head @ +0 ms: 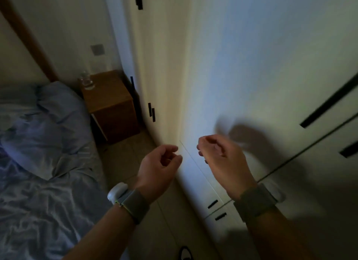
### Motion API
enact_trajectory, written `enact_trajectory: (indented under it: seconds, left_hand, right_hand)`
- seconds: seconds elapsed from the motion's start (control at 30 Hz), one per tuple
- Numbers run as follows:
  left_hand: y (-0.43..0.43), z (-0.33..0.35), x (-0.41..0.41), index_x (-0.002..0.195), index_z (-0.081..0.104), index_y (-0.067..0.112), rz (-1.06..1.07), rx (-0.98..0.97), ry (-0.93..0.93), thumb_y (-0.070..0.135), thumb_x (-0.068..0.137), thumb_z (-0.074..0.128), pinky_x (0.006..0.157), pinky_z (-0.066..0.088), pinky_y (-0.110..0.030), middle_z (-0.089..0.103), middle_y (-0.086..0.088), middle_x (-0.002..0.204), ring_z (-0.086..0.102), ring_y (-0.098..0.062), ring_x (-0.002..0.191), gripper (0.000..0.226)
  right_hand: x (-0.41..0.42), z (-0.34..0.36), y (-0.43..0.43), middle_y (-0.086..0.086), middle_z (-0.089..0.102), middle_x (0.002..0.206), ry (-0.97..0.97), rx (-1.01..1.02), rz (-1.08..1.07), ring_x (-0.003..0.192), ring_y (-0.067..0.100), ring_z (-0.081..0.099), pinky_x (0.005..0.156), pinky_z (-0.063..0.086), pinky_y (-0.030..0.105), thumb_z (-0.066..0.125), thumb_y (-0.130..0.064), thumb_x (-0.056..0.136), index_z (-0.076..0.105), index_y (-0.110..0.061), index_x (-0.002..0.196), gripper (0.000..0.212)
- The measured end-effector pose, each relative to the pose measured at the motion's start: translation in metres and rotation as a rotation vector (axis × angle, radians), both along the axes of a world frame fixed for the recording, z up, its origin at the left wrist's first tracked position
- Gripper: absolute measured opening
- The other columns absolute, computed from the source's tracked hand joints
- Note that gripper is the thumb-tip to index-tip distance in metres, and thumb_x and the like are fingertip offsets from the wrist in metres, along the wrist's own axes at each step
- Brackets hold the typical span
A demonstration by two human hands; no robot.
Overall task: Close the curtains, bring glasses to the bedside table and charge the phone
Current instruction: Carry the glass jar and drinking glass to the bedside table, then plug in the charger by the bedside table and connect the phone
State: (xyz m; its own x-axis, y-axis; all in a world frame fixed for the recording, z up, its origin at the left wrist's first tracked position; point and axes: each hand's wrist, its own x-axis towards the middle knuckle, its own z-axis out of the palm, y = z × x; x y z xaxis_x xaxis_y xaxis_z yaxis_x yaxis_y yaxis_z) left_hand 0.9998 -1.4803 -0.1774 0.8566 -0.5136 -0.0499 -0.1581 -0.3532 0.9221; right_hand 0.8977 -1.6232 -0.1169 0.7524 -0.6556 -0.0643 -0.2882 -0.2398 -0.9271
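Left hand [160, 162] and right hand [219, 157] raised, fingers loosely curled, holding nothing. Far left: glasses [86, 81] stand upright on bedside table [110, 104] beside bed [38, 162].

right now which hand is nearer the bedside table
Left. The left hand is in the air, below and right of the bedside table; the right hand is farther right, before the wardrobe.

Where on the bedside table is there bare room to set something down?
The glasses stand at the rear left corner of the bedside table, by the pillow; that corner is crowded. The rest of the top, to the front edge and the wardrobe side, shows bare. The floor strip between bed and wardrobe looks open for passing.
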Motion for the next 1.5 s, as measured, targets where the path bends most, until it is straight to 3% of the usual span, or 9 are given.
enact_trajectory:
  seconds: [0.13,0.4,0.6,0.77,0.93,1.17,1.23,1.37,1.5]
  left_hand:
    - [-0.004,-0.004,-0.027,0.123,0.069,0.027,-0.107,-0.014,0.014,0.029,0.095,0.072,0.068,0.051,-0.004,0.073,0.014,0.099,0.070,0.000,0.090,0.028]
    - [-0.038,-0.004,-0.092,0.114,0.072,0.024,-0.346,-0.052,0.045,0.031,0.093,0.074,0.089,0.060,-0.027,0.077,0.008,0.099,0.074,-0.006,0.093,0.023]
    - [-0.070,0.004,-0.169,0.096,0.070,0.024,-0.553,-0.042,-0.042,0.031,0.093,0.074,0.075,0.061,-0.027,0.074,0.009,0.083,0.072,-0.006,0.080,0.009]
    - [-0.086,0.004,-0.239,0.109,0.068,0.027,-0.625,-0.031,-0.095,0.031,0.095,0.072,0.069,0.055,-0.015,0.071,0.012,0.092,0.067,0.000,0.080,0.015]
    - [-0.097,0.001,-0.328,0.117,0.066,0.029,-0.656,0.003,-0.112,0.030,0.095,0.071,0.076,0.054,-0.009,0.070,0.014,0.099,0.066,0.003,0.088,0.022]
    - [-0.121,-0.023,-0.424,0.112,0.069,0.031,-0.799,0.063,-0.114,0.033,0.094,0.072,0.078,0.057,-0.017,0.072,0.014,0.096,0.068,-0.001,0.088,0.018]
    - [-0.134,-0.031,-0.456,0.112,0.069,0.030,-0.875,0.091,-0.122,0.034,0.093,0.071,0.079,0.058,-0.020,0.072,0.014,0.098,0.069,-0.001,0.089,0.019]
    - [-0.145,-0.050,-0.497,0.116,0.066,0.033,-0.939,0.134,-0.037,0.032,0.097,0.069,0.071,0.052,-0.007,0.069,0.018,0.100,0.067,0.002,0.091,0.019]
    - [-0.152,-0.068,-0.536,0.127,0.058,0.037,-1.045,0.249,0.063,0.034,0.099,0.066,0.087,0.055,-0.020,0.067,0.017,0.112,0.065,-0.002,0.103,0.029]
  right_hand:
    - [-0.045,0.000,0.008,-0.001,0.077,0.094,-0.001,0.011,-0.098,0.091,0.018,0.074,0.090,0.061,0.049,0.063,-0.031,0.102,0.072,-0.032,0.091,0.013]
    - [-0.137,-0.002,-0.001,-0.007,0.079,0.089,-0.009,-0.051,-0.304,0.086,0.008,0.075,0.087,0.063,0.044,0.067,-0.036,0.098,0.074,-0.032,0.094,0.009]
    - [-0.218,0.006,-0.010,-0.007,0.078,0.091,-0.002,-0.048,-0.351,0.089,0.006,0.073,0.085,0.061,0.030,0.064,-0.036,0.100,0.072,-0.034,0.093,0.011]
    - [-0.283,0.012,-0.014,-0.009,0.076,0.090,0.017,-0.055,-0.325,0.088,0.004,0.072,0.083,0.059,0.025,0.064,-0.037,0.100,0.072,-0.034,0.091,0.013]
    - [-0.381,0.009,-0.022,-0.006,0.076,0.090,0.043,-0.050,-0.331,0.088,0.009,0.073,0.087,0.061,0.035,0.060,-0.051,0.092,0.072,-0.034,0.090,0.021]
    - [-0.502,-0.010,-0.023,-0.020,0.073,0.079,0.134,-0.051,-0.441,0.076,-0.005,0.070,0.064,0.050,0.005,0.064,-0.035,0.100,0.070,-0.036,0.087,0.014]
    - [-0.539,-0.020,-0.026,-0.020,0.074,0.081,0.153,-0.014,-0.547,0.075,-0.003,0.070,0.064,0.051,0.012,0.064,-0.037,0.100,0.072,-0.036,0.086,0.017]
    - [-0.586,-0.045,-0.028,0.000,0.074,0.080,0.206,0.034,-0.686,0.075,0.012,0.071,0.076,0.063,0.039,0.062,-0.037,0.101,0.074,-0.025,0.087,0.021]
    - [-0.627,-0.077,-0.026,0.016,0.073,0.085,0.179,0.123,-0.836,0.080,0.035,0.071,0.079,0.061,0.057,0.063,-0.036,0.102,0.074,-0.018,0.088,0.025]
